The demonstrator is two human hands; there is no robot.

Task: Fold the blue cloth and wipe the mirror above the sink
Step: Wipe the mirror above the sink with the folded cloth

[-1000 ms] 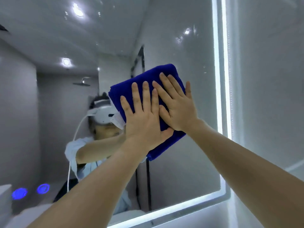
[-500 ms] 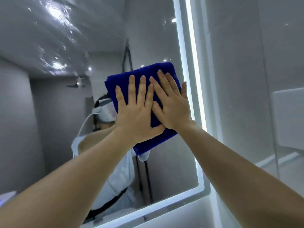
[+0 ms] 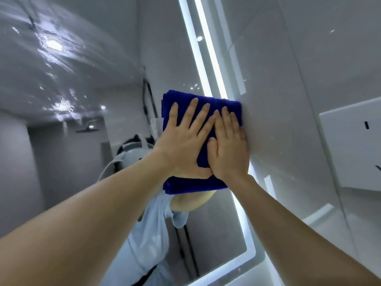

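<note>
Folded blue cloth (image 3: 186, 185) lies under left hand (image 3: 185, 141) and right hand (image 3: 228, 149) (flat on mirror (image 3: 82, 79)).

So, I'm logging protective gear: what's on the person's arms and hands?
Nothing: the left hand and right hand wear no gloves, rings or watch. Both forearms are uncovered; the mirror reflects a short light-blue sleeve.

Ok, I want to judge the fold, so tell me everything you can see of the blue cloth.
The blue cloth is deep blue, plush like towelling, folded into a thick squarish pad; stacked layers show along its lower edge. It lies flat against the mirror, over its lit right border. The left hand and right hand press it with straight fingers, covering its middle.
</note>
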